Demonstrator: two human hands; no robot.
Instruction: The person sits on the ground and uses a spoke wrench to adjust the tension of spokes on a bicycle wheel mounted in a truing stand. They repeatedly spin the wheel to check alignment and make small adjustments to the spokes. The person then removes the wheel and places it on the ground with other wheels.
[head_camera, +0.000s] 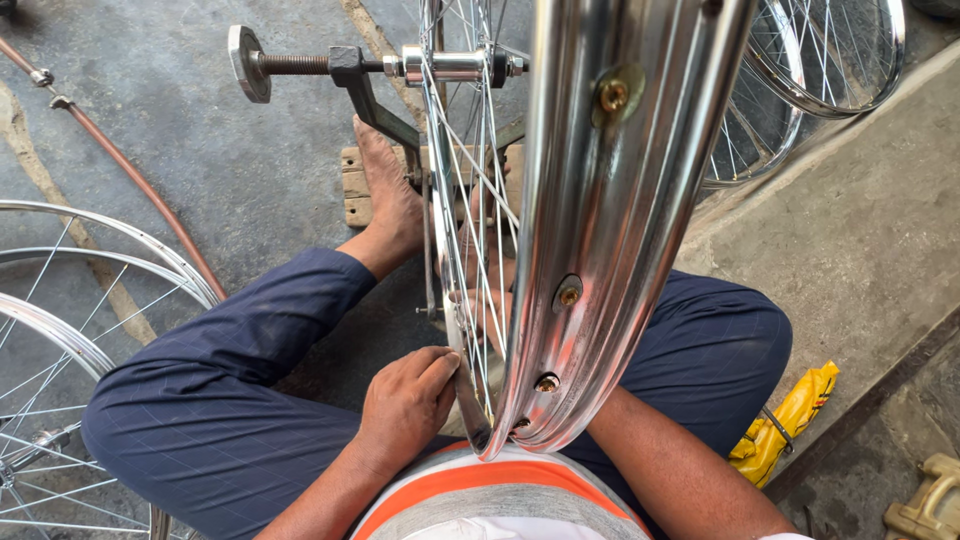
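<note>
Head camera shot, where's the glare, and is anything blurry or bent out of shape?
Head view: glare streaks the chrome wheel rim, which looms large and stretched close to the lens; the left hand and spokes look sharp; daylight is soft, shadows faint on the concrete floor.

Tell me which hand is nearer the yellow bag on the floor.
Right. The right forearm runs close beside the yellow bag, though the right hand itself is hidden behind the wheel rim. The left hand is across the rim, farther away.

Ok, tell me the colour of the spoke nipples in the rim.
Brass-gold spoke nipples, clearest in the head view.
</note>
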